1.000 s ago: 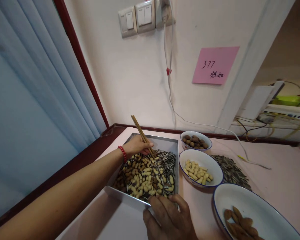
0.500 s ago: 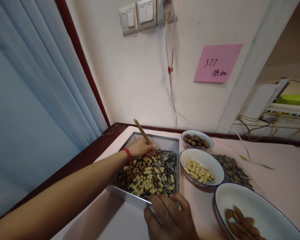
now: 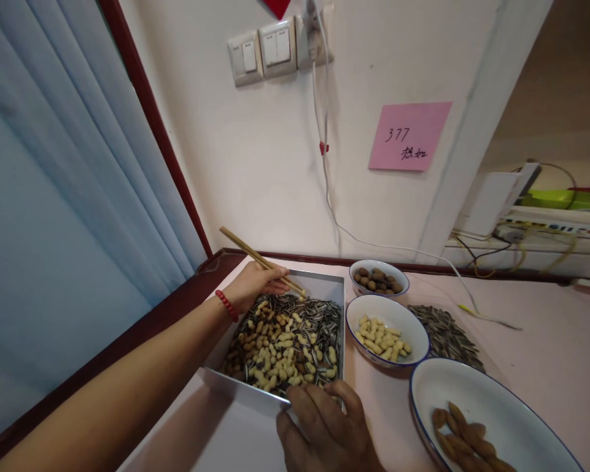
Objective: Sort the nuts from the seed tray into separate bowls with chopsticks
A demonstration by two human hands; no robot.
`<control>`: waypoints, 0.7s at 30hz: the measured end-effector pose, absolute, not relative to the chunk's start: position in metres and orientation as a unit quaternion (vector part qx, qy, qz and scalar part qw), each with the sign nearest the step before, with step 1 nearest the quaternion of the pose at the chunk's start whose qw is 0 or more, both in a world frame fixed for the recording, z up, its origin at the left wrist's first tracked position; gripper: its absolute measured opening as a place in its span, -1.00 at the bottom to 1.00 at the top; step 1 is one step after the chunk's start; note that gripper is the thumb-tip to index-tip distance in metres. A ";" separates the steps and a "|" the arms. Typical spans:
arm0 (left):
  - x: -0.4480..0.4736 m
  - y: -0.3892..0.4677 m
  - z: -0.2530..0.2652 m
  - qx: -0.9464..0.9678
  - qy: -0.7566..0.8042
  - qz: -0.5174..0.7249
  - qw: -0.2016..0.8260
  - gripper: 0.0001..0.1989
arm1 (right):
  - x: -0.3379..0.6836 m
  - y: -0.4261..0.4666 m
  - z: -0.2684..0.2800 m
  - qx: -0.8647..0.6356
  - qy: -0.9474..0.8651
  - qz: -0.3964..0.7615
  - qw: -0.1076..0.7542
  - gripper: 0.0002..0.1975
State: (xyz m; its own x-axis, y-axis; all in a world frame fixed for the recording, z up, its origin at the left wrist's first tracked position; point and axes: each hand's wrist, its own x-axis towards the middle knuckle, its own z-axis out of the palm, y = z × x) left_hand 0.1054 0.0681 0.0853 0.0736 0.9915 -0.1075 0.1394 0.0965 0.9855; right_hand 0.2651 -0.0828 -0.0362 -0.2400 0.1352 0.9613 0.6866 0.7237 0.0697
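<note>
My left hand (image 3: 259, 283), a red bead bracelet on its wrist, grips a pair of wooden chopsticks (image 3: 246, 246) over the far side of a grey metal box (image 3: 240, 388). At the chopstick tips is a small pale piece, seemingly a peanut (image 3: 302, 295). Unshelled peanuts (image 3: 280, 354) cover the left and middle of the box, with striped sunflower seeds (image 3: 324, 318) mostly at the back right. My right hand (image 3: 324, 426) has its fingers curled over the near right edge of the box.
Right of the box stand a bowl of brown nuts (image 3: 377, 280), a bowl of peanuts (image 3: 383, 337) and a larger bowl with brown almond-like nuts (image 3: 465, 436). Sunflower seeds (image 3: 445, 337) lie flat behind them. A white cable (image 3: 398, 246) runs down the wall onto the table.
My left hand has lifted the chopsticks out of the seeds toward the back left, tilting them flatter, with a small piece at the tips. My right hand still holds the box edge.
</note>
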 end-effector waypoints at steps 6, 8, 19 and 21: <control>0.130 0.051 0.123 0.537 0.444 0.449 0.559 -0.88 | 0.266 -0.081 -0.036 -0.270 -0.752 -0.251 0.546 -0.70; 0.148 0.047 0.132 0.556 0.416 0.442 0.567 -0.88 | 0.266 -0.080 -0.037 -0.267 -0.754 -0.253 0.545 -0.71; 0.218 0.052 0.117 0.618 0.420 0.373 0.549 -0.83 | 0.265 -0.081 -0.034 -0.276 -0.742 -0.262 0.551 -0.74; 0.212 0.051 0.119 0.617 0.423 0.385 0.540 -0.84 | 0.265 -0.080 -0.034 -0.273 -0.745 -0.258 0.551 -0.76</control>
